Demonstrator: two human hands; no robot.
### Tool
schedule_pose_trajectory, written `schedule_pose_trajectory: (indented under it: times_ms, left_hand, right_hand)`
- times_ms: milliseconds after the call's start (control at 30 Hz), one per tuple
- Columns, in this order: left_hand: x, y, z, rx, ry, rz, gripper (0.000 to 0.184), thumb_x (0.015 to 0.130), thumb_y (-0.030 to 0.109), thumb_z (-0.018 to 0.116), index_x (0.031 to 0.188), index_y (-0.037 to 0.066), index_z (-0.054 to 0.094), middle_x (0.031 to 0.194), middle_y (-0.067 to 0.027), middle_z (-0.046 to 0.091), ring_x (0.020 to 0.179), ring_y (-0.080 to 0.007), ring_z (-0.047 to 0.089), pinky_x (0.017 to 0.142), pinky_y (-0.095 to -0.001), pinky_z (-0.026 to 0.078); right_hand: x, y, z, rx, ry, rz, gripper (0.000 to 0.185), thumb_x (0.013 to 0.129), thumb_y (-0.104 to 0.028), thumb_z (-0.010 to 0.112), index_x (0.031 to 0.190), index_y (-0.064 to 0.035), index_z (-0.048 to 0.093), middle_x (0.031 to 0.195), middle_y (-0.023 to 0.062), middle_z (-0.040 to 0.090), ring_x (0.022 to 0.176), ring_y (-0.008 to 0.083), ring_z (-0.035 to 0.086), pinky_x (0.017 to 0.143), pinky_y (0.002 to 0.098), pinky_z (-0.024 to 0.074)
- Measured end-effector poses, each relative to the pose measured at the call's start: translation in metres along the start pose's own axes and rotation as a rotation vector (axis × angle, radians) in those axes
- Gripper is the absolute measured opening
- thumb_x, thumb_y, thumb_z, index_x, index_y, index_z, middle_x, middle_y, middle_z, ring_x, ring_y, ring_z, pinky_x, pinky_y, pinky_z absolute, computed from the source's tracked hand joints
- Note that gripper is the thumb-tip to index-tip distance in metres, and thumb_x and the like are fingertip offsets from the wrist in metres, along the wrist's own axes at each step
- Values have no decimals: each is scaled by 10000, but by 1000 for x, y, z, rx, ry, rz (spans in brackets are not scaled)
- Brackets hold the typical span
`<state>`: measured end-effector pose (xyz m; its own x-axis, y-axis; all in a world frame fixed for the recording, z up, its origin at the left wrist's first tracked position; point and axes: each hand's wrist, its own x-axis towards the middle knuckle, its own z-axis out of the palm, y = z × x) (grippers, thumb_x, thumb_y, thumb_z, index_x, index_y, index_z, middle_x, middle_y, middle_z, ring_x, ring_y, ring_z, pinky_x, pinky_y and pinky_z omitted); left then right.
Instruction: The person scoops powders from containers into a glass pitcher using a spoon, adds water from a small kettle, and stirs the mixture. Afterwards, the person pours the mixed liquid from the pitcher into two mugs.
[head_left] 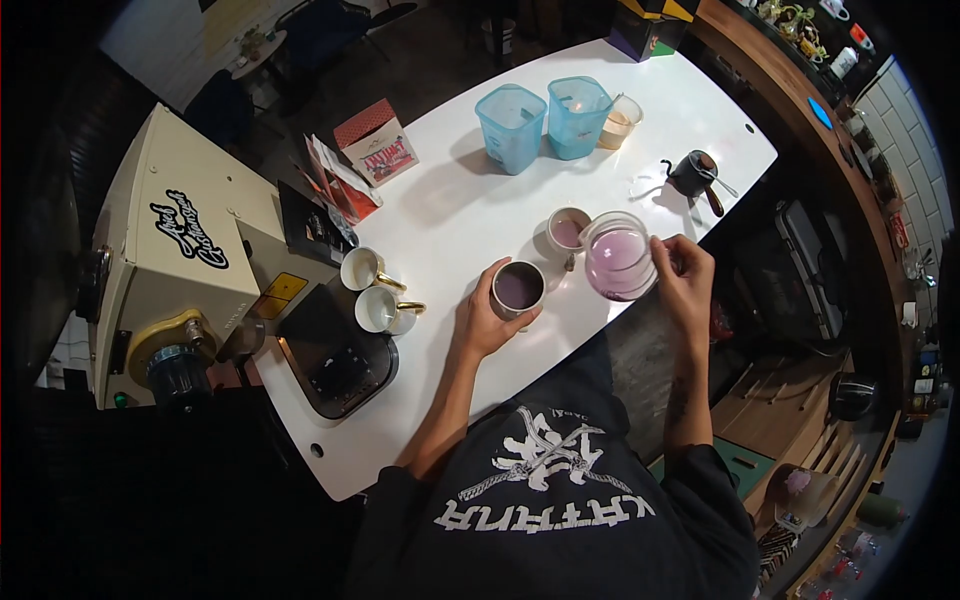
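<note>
My left hand [490, 318] is wrapped round a cup [518, 286] of dark purple liquid, low over the white table. To its right, my right hand [685, 278] grips a clear glass pitcher [618, 257] with pink-purple liquid inside, tilted a little. Just left of the pitcher's rim stands a small cup [567, 228] with pinkish liquid. The two held vessels are apart from each other.
Two white cups with gold handles [378, 310] stand by a black tray [340, 355] and a cream machine [190, 240]. Blue containers [512, 130], a glass cup [620, 122], a dark pot [692, 173] and a red box [378, 143] are on the white table [440, 200].
</note>
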<state>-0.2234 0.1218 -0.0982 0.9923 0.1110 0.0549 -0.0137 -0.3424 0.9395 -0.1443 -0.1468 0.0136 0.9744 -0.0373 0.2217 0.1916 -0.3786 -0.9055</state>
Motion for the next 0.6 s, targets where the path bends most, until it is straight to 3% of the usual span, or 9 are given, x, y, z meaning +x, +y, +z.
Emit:
schedule_pose_trajectory:
  times_ms: [33, 133, 300, 367, 600]
  left_hand:
    - [1, -4, 1, -35, -2, 4, 868, 740, 200, 906, 1461, 18, 457, 1283, -153, 646, 1190, -230, 650, 998, -372, 536]
    - [3, -10, 2, -91, 11, 44, 861, 724, 208, 919, 1446, 30, 483, 1247, -139, 671, 1156, -224, 669, 989, -364, 544]
    - [8, -18, -1, -237, -2, 126, 852, 704, 154, 925, 1424, 3, 497, 1230, -138, 677, 1140, -216, 669, 998, -357, 541]
    - [9, -14, -8, -310, -70, 40, 871, 704, 62, 897, 1449, -39, 459, 1318, -156, 621, 1234, -226, 613, 1078, -375, 495]
    - [16, -23, -19, -350, -86, 65, 862, 682, 67, 916, 1423, -44, 489, 1275, -139, 653, 1172, -204, 644, 1037, -356, 523]
  right_hand:
    - [1, 9, -5, 59, 34, 44, 261, 963, -121, 710, 774, 47, 649, 666, -51, 523, 645, 20, 421, 547, 227, 306]
    - [4, 37, -15, 176, 179, 61, 258, 963, -126, 720, 772, 33, 652, 686, -71, 501, 650, 9, 392, 546, 218, 271]
    - [4, 89, -21, 253, 305, 70, 257, 968, -128, 723, 777, 29, 652, 696, -67, 526, 637, 16, 397, 552, 215, 281]
    - [0, 103, -21, 282, 336, 95, 255, 973, -129, 721, 778, 22, 655, 697, -61, 543, 633, 18, 407, 553, 216, 287]
    - [-7, 138, -6, 378, 393, 103, 236, 981, -121, 711, 787, 5, 664, 717, -54, 578, 653, 24, 445, 576, 224, 318]
